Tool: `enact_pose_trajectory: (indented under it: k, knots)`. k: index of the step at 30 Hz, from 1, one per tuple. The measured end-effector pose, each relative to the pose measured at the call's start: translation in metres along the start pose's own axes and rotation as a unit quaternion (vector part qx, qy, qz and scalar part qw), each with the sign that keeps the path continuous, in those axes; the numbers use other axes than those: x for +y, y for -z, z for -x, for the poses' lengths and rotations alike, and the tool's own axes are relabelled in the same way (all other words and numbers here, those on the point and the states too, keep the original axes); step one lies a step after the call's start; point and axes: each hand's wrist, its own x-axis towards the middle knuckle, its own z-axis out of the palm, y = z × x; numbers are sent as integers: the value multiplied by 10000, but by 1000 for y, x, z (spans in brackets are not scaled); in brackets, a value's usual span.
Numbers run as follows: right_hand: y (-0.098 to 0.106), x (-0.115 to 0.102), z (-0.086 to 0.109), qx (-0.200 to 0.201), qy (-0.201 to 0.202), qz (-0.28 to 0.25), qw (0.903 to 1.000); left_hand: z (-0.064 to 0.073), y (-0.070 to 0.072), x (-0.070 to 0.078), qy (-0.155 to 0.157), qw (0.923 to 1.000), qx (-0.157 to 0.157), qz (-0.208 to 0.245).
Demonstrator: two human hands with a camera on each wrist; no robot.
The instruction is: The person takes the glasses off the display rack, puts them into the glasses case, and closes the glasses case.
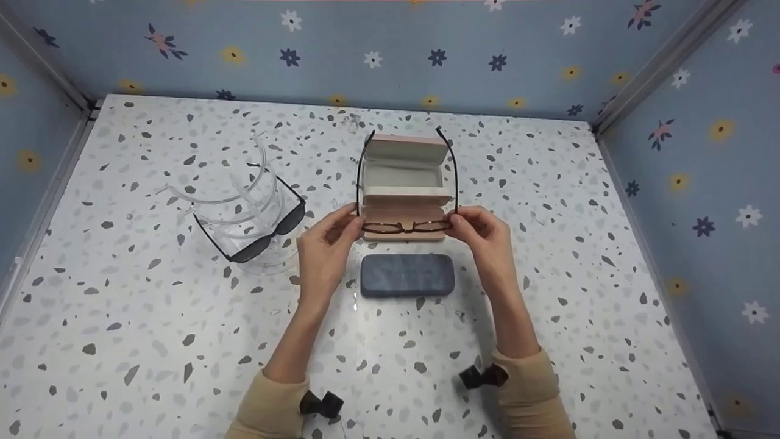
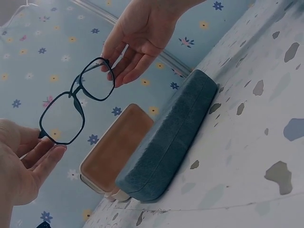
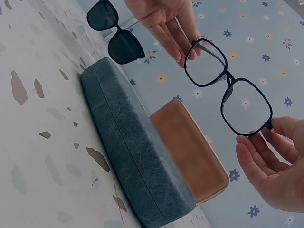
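My left hand (image 1: 326,253) and right hand (image 1: 492,247) hold a pair of dark-framed eyeglasses (image 1: 407,230) between them. Each hand pinches one outer corner of the frame, near the hinge. The temples are unfolded and point away from me. In the head view the glasses overlap an open pink eyeglass case (image 1: 407,199) with a cream lining. Both wrist views show them raised above the table, lenses upright. Nearer to me, between my wrists, lies a closed blue-grey eyeglass case (image 1: 407,275).
To the left, black sunglasses (image 1: 253,249) with open temples sit on a clear plastic stand (image 1: 213,200). Flower-patterned panels (image 1: 396,36) border the speckled table (image 1: 183,317) at the back and sides. Small black devices are strapped at both sleeves.
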Motion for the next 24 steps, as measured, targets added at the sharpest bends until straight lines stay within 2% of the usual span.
enact_pose_trajectory:
  k: [8, 15, 24]
  knots:
    - [-1, 2, -1, -3, 44, 70, 10000, 1, 2, 0, -349, 9987, -145, -330]
    - [-1, 2, -2, 32, 36, 89, 9999, 0, -1, -2, -166, 9992, -351, 94]
    - [0, 2, -1, -29, 33, 63, 10000, 0, 1, -2, -161, 9989, -416, 117]
